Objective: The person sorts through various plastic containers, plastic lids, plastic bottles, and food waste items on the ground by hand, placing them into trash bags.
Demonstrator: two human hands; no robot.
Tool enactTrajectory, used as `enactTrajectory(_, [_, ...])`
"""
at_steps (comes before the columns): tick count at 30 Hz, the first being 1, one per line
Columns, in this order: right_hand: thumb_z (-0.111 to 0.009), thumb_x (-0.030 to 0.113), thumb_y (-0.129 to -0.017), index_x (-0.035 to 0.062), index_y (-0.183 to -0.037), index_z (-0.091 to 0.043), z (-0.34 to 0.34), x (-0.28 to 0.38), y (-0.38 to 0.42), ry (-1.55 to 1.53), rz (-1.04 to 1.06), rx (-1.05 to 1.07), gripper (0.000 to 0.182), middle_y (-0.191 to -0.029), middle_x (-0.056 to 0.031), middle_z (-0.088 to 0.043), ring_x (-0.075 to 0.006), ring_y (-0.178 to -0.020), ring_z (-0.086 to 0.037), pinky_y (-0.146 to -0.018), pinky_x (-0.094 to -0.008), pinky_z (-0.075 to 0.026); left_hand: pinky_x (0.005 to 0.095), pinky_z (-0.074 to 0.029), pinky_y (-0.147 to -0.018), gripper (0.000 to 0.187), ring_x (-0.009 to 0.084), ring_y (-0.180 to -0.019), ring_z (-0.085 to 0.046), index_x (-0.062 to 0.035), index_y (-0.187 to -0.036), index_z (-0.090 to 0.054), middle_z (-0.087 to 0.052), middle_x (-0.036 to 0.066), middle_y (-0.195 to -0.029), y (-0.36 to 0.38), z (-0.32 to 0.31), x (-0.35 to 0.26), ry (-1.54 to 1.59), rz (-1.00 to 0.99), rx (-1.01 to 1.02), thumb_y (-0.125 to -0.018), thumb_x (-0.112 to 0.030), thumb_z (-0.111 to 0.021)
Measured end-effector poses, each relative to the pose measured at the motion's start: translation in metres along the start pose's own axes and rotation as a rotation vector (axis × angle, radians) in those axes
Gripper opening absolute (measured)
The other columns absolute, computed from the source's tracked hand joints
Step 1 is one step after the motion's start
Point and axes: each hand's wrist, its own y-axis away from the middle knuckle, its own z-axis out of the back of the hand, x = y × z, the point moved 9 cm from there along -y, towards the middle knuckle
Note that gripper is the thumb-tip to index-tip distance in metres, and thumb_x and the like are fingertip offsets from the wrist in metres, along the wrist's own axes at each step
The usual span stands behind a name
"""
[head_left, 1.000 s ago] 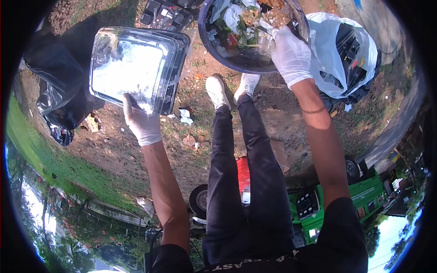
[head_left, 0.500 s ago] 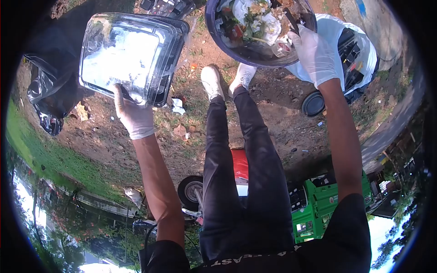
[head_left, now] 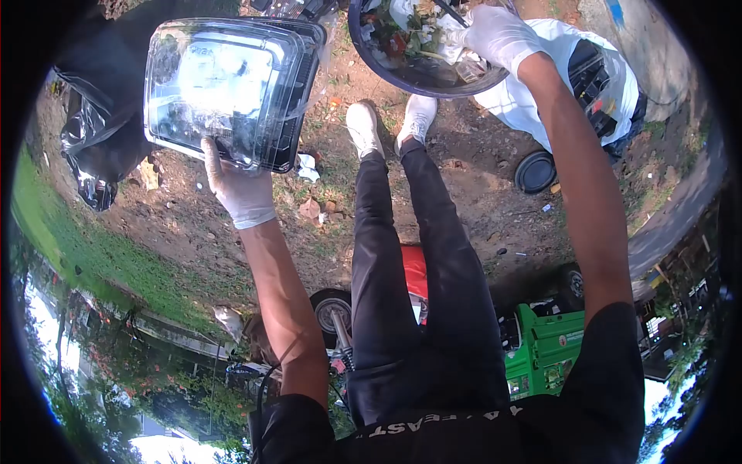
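Observation:
My left hand (head_left: 241, 192), in a white glove, grips the near edge of a clear plastic food container (head_left: 209, 85) with a black base, its thumb over the shiny lid. Over a round dark tub (head_left: 456, 91) filled with food scraps and crumpled paper (head_left: 421, 35), my gloved right hand (head_left: 502, 37) is closed around a thin dark stick-like tool (head_left: 450, 11). The tool's kind does not show clearly, and its tip points toward the scraps. The top of the tub is cut off by the frame edge.
A white plastic bag (head_left: 525, 89) holding black containers (head_left: 591, 81) lies right of the tub, near a round black lid (head_left: 535, 172). Black bags (head_left: 97, 116) sit at left. Another black tray (head_left: 297, 8) is at the top. Behind me are a green vehicle (head_left: 545, 348) and a wheel (head_left: 332, 313).
My right hand and the dark tool have moved left and up, further over the tub. The left hand has shifted slightly right in view, still holding the container.

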Motion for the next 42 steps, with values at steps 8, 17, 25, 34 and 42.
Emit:
enactTrajectory(8, [-0.071, 0.032, -0.086, 0.0038, -0.099, -0.077, -0.055, 0.002, 0.030, 0.117, -0.071, -0.002, 0.032, -0.100, -0.0206, -0.074, -0.0359, -0.097, -0.073, -0.085, -0.0449, -0.057, 0.0571, -0.047, -0.099, 0.060, 0.0274, -0.112, -0.056, -0.0098, -0.137, -0.053, -0.057, 0.009, -0.124, -0.001, 0.014, 0.011, 0.028, 0.012, 0.016, -0.090, -0.042, -0.073])
enactTrajectory(17, [-0.086, 0.040, -0.071, 0.0059, -0.096, -0.078, -0.042, 0.014, 0.028, 0.051, -0.160, 0.060, 0.043, -0.096, -0.0184, -0.076, -0.0336, -0.093, -0.074, -0.082, -0.0421, -0.059, 0.0547, -0.046, -0.106, 0.063, 0.0306, -0.125, -0.054, -0.0101, -0.145, -0.049, -0.055, 0.010, -0.140, -0.027, 0.066, -0.029, 0.146, -0.038, -0.022, -0.093, -0.037, -0.070])
enactTrajectory(25, [-0.065, 0.012, -0.088, 0.0148, -0.083, -0.079, -0.075, 0.003, -0.010, 0.460, -0.185, -0.185, 0.015, -0.082, -0.0078, -0.076, -0.0259, -0.078, -0.076, -0.065, -0.0402, -0.058, 0.0443, -0.051, -0.094, 0.047, 0.0204, -0.107, -0.058, -0.0124, -0.132, -0.060, -0.063, 0.004, -0.121, -0.064, 0.154, -0.075, 0.235, 0.013, -0.146, -0.093, -0.037, -0.070])
enactTrajectory(34, [-0.067, 0.013, -0.087, 0.0137, -0.091, -0.079, -0.092, -0.003, -0.028, 0.574, -0.430, -0.117, 0.012, -0.091, -0.0096, -0.077, -0.0283, -0.090, -0.076, -0.077, -0.0389, -0.060, 0.0480, -0.046, -0.104, 0.055, 0.0262, -0.123, -0.058, -0.0088, -0.139, -0.057, -0.062, 0.007, -0.136, -0.156, 0.271, -0.189, 0.189, 0.023, -0.042, -0.095, -0.041, -0.065])
enactTrajectory(42, [-0.073, 0.032, -0.082, 0.0101, -0.100, -0.076, -0.056, 0.017, 0.003, 0.251, -0.506, -0.135, 0.029, -0.100, -0.0173, -0.075, -0.0369, -0.097, -0.072, -0.084, -0.0440, -0.057, 0.0480, -0.054, -0.096, 0.055, 0.0277, -0.119, -0.058, -0.0097, -0.138, -0.055, -0.056, 0.006, -0.133, -0.197, 0.351, -0.340, -0.045, -0.293, -0.267, -0.096, -0.043, -0.065])
